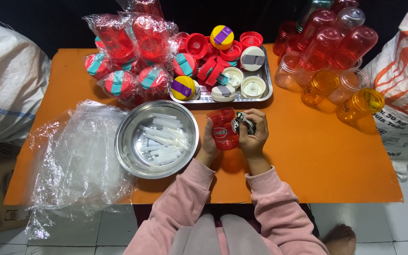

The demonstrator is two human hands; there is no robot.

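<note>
My left hand [208,145] grips a red translucent plastic bottle [224,128], held just above the orange table [308,156]. My right hand [252,134] holds a small bunched black-and-white strap [243,123] against the bottle's open mouth. To the left stands a round steel bowl [127,141] with several clear plastic straws [164,139] in it. Behind the bottle lies a steel tray [266,84] with several bottle lids in red, yellow, white and teal.
Stacked empty bottles, red [327,42] and orange [361,103], lie at the back right. Several bagged finished bottles [123,52] are piled at the back left. A heap of clear plastic bags [76,156] covers the table's left side. White sacks [5,75] flank the table.
</note>
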